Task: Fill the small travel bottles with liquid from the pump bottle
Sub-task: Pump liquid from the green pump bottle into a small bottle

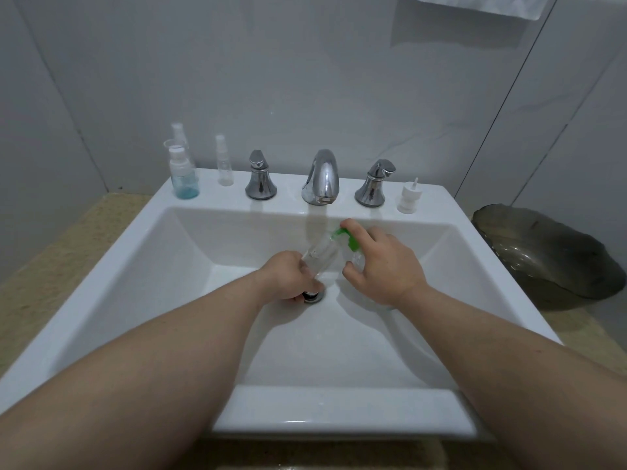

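**Both hands over the basin, bottle mouth to pump**

My left hand is curled round the lower end of a clear travel bottle. I hold it tilted, so its open end leans toward 1 o'clock. My right hand grips the pump bottle, thumb and fingers wrapped about its clear body, and my index finger lies on top of the green pump head. The pump head sits right at the travel bottle's mouth; I cannot tell whether they touch. Both bottles hang over the middle of the white sink, just above the drain.

On the back rim, the chrome spout stands at 12 o'clock between two chrome handles. At 11 o'clock is a small clear spray bottle. Further out, near 10 o'clock, a spray bottle with blue liquid stands upright. At 1 o'clock a white spray top stands alone on the rim. A dark glass bowl rests on the counter at 3 o'clock.
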